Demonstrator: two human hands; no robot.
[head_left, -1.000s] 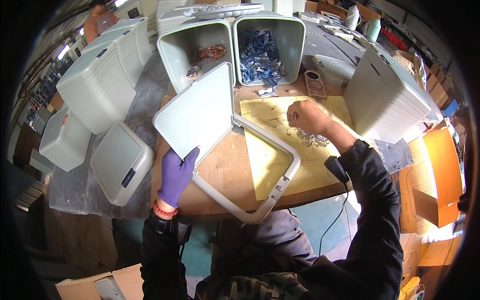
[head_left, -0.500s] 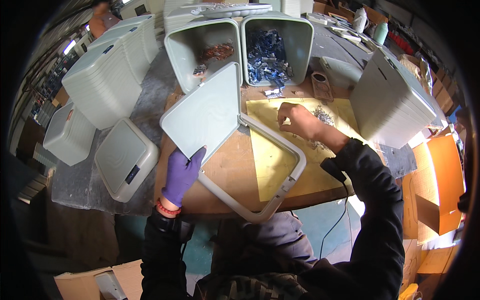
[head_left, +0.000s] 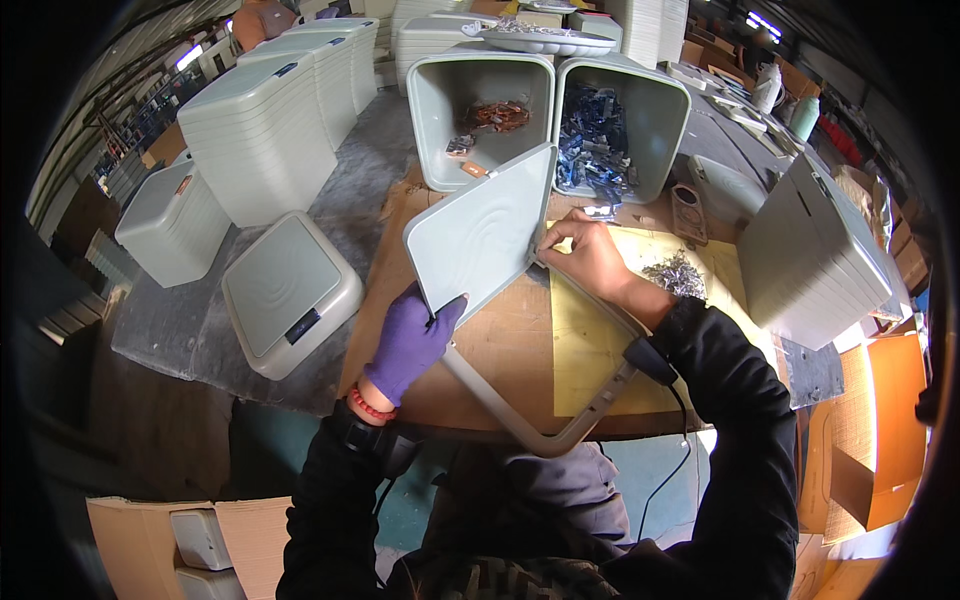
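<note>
My left hand [head_left: 410,338], in a purple glove, is closed on the lower corner of a pale grey-green flap panel [head_left: 478,232]. The panel stands tilted up from a rounded square lid frame [head_left: 522,432], which reaches over the table's near edge. My bare right hand [head_left: 592,262] has its thumb and fingers pinched at the corner where panel and frame meet. Whatever lies between those fingertips is too small to make out. Beside the right wrist is a heap of small shiny metal parts [head_left: 676,272] on a yellow sheet [head_left: 588,375].
Two tipped bins hold small parts: copper-coloured in the left bin [head_left: 482,62], blue in the right bin [head_left: 668,110]. A finished-looking lid [head_left: 285,300] lies at left, before stacked lids [head_left: 255,150]. More stacked lids [head_left: 800,260] stand at right. A person [head_left: 262,24] is far left.
My right hand has moved from beside the metal heap to the corner between panel and frame. My left hand still holds the panel. The whole view has shifted.
</note>
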